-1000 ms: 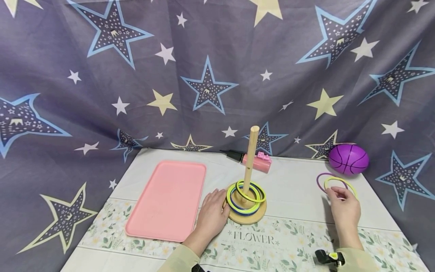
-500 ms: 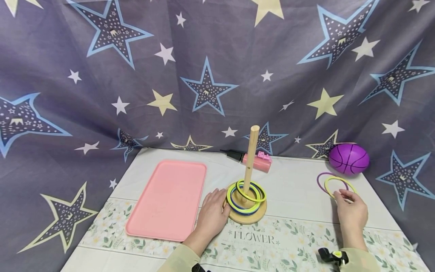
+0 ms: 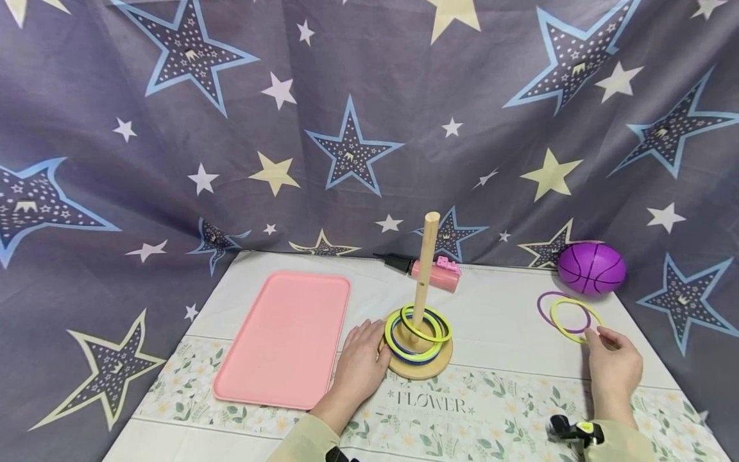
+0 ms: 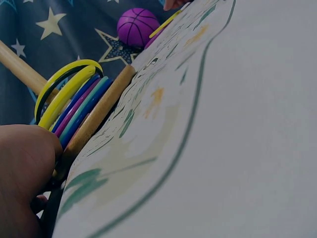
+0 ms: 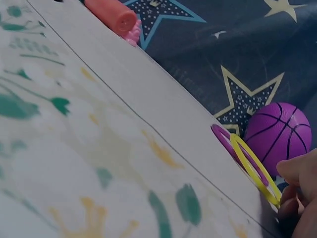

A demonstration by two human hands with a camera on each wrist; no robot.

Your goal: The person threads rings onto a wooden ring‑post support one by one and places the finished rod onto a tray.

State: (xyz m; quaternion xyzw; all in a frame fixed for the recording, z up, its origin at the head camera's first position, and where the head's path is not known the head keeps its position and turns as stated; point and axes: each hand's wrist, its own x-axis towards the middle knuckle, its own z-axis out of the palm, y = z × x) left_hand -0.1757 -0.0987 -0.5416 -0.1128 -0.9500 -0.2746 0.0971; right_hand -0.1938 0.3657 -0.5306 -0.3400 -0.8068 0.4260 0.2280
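A wooden ring-toss stand (image 3: 426, 256) stands upright on the table. Several rings (image 3: 412, 343) in yellow, blue and other colours lie around its peg, the top one yellow and black and tilted. My left hand (image 3: 360, 359) rests beside the round base (image 4: 99, 116), relaxed fingers and thumb at its left edge. At the right, a yellow ring (image 3: 552, 316) overlaps a purple ring (image 3: 541, 308) on the table. My right hand (image 3: 616, 362) is beside the yellow ring, fingertips right at its near right edge. In the right wrist view the thumb (image 5: 297, 171) stands above that edge.
A purple ball (image 3: 591, 269) with basketball lines sits at the back right corner. Behind the stand lies a pink and black hand pump (image 3: 441, 277). A pink tray (image 3: 283, 340) lies on the left. Star-printed cloth (image 3: 358, 212) hangs behind the table.
My right hand has moved right and slightly toward me along the yellow ring's near edge. Both loose rings stay in place. The left hand has not moved.
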